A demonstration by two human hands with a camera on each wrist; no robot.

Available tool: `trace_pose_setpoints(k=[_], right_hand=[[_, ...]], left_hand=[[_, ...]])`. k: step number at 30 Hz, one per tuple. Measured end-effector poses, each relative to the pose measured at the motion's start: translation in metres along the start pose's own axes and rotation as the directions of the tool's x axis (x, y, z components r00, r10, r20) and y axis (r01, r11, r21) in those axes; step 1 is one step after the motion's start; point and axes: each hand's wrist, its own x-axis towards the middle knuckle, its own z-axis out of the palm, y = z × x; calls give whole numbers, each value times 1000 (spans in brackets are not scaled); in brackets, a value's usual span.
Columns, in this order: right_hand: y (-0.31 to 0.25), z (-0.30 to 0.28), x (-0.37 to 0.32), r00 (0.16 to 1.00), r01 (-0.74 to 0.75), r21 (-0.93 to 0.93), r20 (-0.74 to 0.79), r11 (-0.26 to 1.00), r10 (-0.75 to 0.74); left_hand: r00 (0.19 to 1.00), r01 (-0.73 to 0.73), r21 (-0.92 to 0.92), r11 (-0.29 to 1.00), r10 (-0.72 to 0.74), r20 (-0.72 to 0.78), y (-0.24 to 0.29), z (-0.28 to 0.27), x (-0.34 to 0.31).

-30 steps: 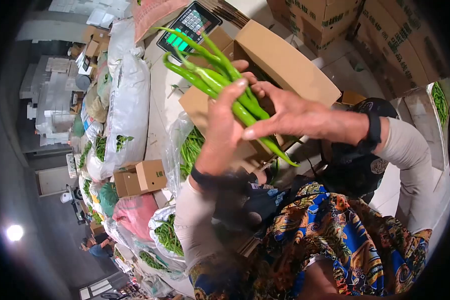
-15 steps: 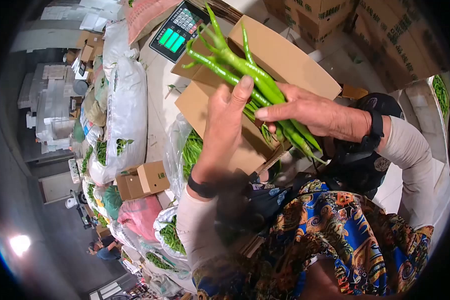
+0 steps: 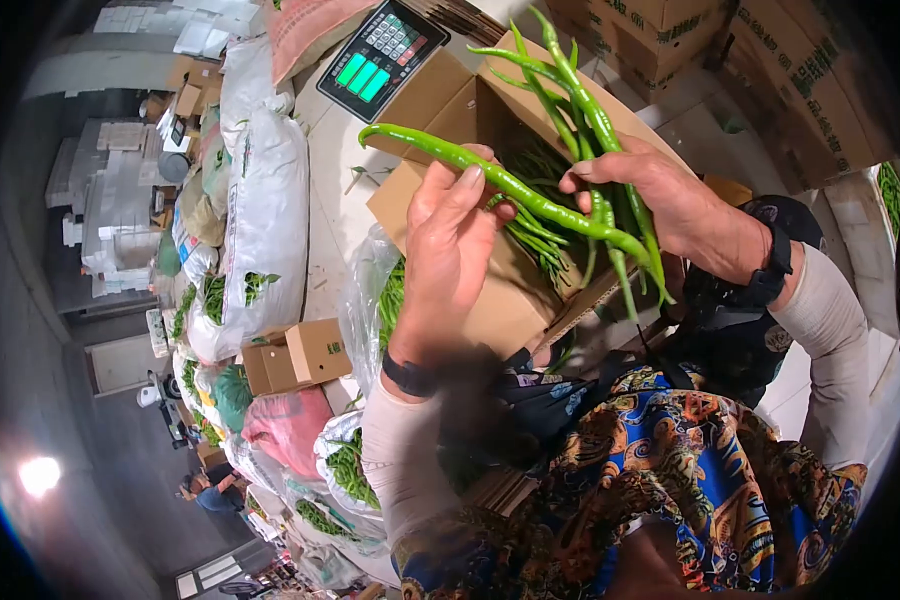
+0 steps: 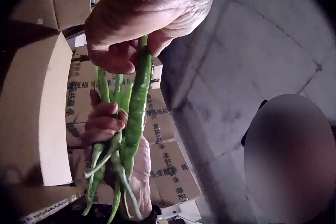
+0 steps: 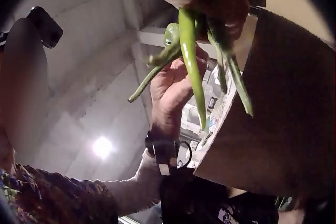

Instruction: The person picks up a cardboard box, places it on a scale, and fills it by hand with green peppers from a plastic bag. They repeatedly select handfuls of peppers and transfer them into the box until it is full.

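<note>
I see bright green peppers [image 3: 510,186], a tan box [image 3: 500,318], a black scale [image 3: 382,58] with green displays [image 3: 362,77], and blue-and-orange patterned clothing [image 3: 705,470].

The left hand [image 3: 448,240] holds one green chili pepper [image 3: 533,202], the right hand [image 3: 678,200] several, too overlapped to count. Two black wristbands [image 3: 407,377] and one scale display [image 3: 383,59] with three lit panels [image 3: 363,76] show.

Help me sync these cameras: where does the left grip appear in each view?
Head: left grip, near centre, pinching one long pepper.
Left wrist: left grip, top middle.
Right wrist: left grip, near centre, partly behind hanging peppers.
Shared landmark: right grip, in every view.
</note>
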Motion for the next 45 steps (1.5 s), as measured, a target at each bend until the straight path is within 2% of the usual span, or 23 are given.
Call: trace_pose_setpoints(k=[3, 5, 6, 8, 9, 10, 12, 13, 17, 18, 20, 21, 22, 24, 28, 29, 32, 36, 38, 40, 42, 44, 45], right_hand=[[-14, 2, -5, 997, 71, -67, -36, 995, -73], [-25, -6, -3, 983, 140, -192, -87, 971, -159], [-36, -13, -5, 991, 100, -217, -67, 971, -117], [-45, -22, -1, 985, 128, -281, -81, 951, -156], [-49, -23, -4, 980, 142, -306, -91, 941, -177], [-51, -23, -6, 981, 135, -309, -95, 941, -172], [-55, -23, -6, 980, 191, -357, 27, 914, -195], [-54, -28, -1, 991, 132, -325, 72, 936, -115], [-35, -12, 7, 993, 76, -178, 104, 981, -58], [-31, -11, 10, 991, 73, -159, 123, 985, -54], [-28, -10, 15, 989, 3, -123, 148, 992, 15], [-26, -13, 17, 979, -33, -136, 193, 990, 59], [-25, -11, 18, 975, -44, -147, 208, 988, 74], [-24, -2, 16, 982, -56, -130, 169, 990, 78], [-12, 1, 17, 974, -118, -121, 182, 986, 138], [-12, 4, 16, 973, -117, -124, 185, 985, 139], [-10, 6, 17, 973, -124, -92, 186, 988, 139], [-2, 3, 19, 983, -51, -118, 170, 992, 71], [1, 4, 20, 986, -40, -140, 152, 989, 61], [7, 7, 21, 992, 23, -182, 128, 983, 0], [4, 12, 16, 995, 15, -184, 103, 983, 4], [-1, 6, 19, 983, -87, -178, 146, 980, 113], [-5, 4, 22, 991, -98, -190, 69, 977, 112]], left_hand=[[1000, -5, -85, 996, 5, 5, 5, -6, -2], [984, -154, -162, 975, 136, -114, 15, -13, -4], [985, -140, -167, 976, 121, -119, 20, -20, -3], [982, -159, -61, 985, 151, -115, 26, -41, 1], [978, -104, 25, 994, 106, -180, 21, -48, 2], [978, -100, 18, 995, 102, -183, 13, -55, 4], [974, 112, 181, 977, -72, -214, -4, -65, 12], [953, 164, 251, 954, -88, -288, -12, -55, 14], [950, 257, 274, 927, -191, -246, -44, -72, 37], [953, 249, 274, 929, -185, -240, -49, -74, 40], [951, 136, 217, 967, -65, -303, -42, -55, 41], [971, 125, 206, 971, -77, -226, -36, -52, 39], [973, 118, 208, 971, -71, -220, -30, -42, 36], [992, 125, 29, 992, -124, -32, -20, -14, 30], [995, 89, 78, 993, -92, 32, -21, 10, 25], [995, 94, 131, 987, -89, -42, -21, 10, 24], [996, 70, 134, 989, -62, -64, -21, 3, 24], [998, 58, 113, 992, -55, -29, -25, 2, 20], [995, 51, 186, 981, -35, -92, -27, 2, 22], [996, 59, 217, 974, -43, -79, -26, 5, 21], [996, 69, 249, 966, -54, -67, -25, 4, 21], [991, 114, 202, 973, -97, -94, -22, -3, 22], [989, 142, 191, 971, -131, -73, -16, -7, 19]])
